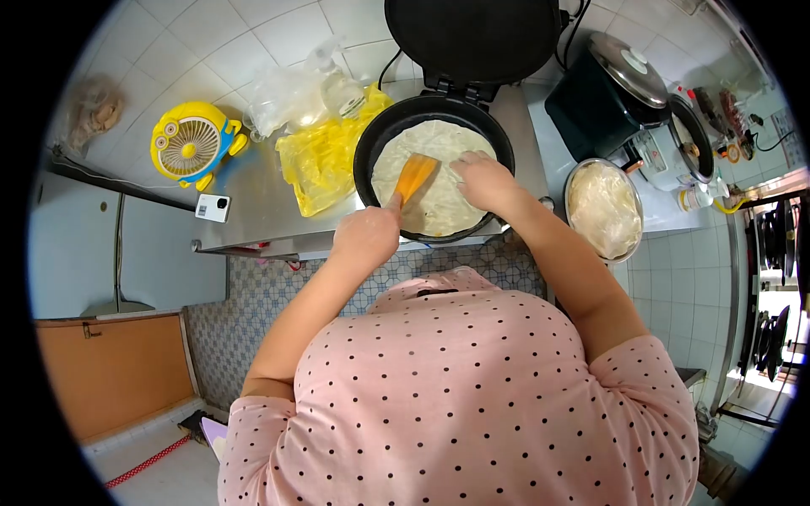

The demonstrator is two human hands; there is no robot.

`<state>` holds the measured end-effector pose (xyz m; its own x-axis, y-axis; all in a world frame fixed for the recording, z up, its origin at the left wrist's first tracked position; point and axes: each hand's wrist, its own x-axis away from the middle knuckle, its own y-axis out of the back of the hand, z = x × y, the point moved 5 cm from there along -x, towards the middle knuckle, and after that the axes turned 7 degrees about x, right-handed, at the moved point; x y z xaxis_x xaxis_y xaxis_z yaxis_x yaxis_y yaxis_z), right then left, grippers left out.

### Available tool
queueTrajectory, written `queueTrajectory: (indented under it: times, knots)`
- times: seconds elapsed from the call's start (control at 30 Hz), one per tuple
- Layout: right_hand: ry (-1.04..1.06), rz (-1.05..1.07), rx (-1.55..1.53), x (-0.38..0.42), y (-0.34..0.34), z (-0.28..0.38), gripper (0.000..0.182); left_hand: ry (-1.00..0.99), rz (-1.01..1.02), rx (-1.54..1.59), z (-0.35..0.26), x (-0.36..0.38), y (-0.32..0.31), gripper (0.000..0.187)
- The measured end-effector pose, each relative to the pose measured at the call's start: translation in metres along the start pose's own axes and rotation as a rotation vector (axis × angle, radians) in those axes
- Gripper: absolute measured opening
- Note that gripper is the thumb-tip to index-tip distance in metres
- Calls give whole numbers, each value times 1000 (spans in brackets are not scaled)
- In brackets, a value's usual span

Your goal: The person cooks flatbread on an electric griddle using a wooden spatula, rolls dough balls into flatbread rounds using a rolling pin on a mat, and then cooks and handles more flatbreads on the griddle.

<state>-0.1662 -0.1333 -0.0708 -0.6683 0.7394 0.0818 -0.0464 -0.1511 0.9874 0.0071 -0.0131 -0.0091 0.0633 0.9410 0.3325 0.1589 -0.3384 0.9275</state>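
Observation:
A thin, pale round flatbread (pixel 447 207) lies in the black pan of an electric griddle (pixel 364 173), whose lid (pixel 472 38) is tipped up at the back. My left hand (pixel 368 233) is closed around the handle of a wooden spatula (pixel 415 177). The spatula's blade rests on or just over the left part of the flatbread. On the right side, my right hand (pixel 485 181) has its fingers lying on the flatbread's surface near the pan's inner wall. Nothing shows in those fingers, though their undersides are hidden.
Left of the griddle are a yellow plastic bag (pixel 321 164) and clear bags (pixel 291 101). A small yellow fan (pixel 187 145) and a phone (pixel 213 207) sit farther left. On the right stand a metal bowl of plastic-covered dough (pixel 604 209) and a dark lidded cooker (pixel 603 97).

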Motion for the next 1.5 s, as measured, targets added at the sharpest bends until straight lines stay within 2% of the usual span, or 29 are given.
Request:
queueTrajectory:
  times: [0.07,0.17,0.27,0.4,0.57,0.67,0.77,0.87,0.97,1.07,1.1,1.2,1.27,1.37,1.5]
  knots:
    - [7,-48,-4,-4,-4,1,41,-10,52,-40,-2,-11,-9,42]
    - [-28,67,19,-10,-13,1,39,-24,84,-60,-4,-11,-13,44]
    - [-40,77,-4,-8,-10,4,30,-27,92,-73,5,-15,-20,43]
    - [-69,240,13,5,-1,9,38,-37,158,-50,0,0,-8,42]
    - [-40,141,-15,15,1,0,44,-58,121,-4,6,3,-9,40]
    - [110,11,48,14,-13,1,50,-53,139,-36,3,4,-9,39]
    - [23,240,36,11,-13,6,54,-40,144,-18,1,6,-7,39]
    - [23,307,90,10,-7,11,57,-44,158,-23,1,5,-8,40]
    - [97,160,97,2,-32,-4,50,-21,194,-37,0,5,-9,41]
    - [-95,-314,-166,17,23,-17,32,-27,191,-17,5,3,-15,41]
    - [-11,-658,-186,30,42,-19,24,-27,179,-6,7,4,-16,40]
    - [47,-415,-213,64,47,-6,22,-38,160,7,8,3,-15,39]
    - [220,-365,-212,89,36,17,25,-42,169,7,5,3,-13,40]
    - [360,-421,-245,106,27,46,28,-41,156,38,5,5,-10,41]
    - [328,-420,-182,102,13,57,21,-45,147,25,6,5,-11,42]
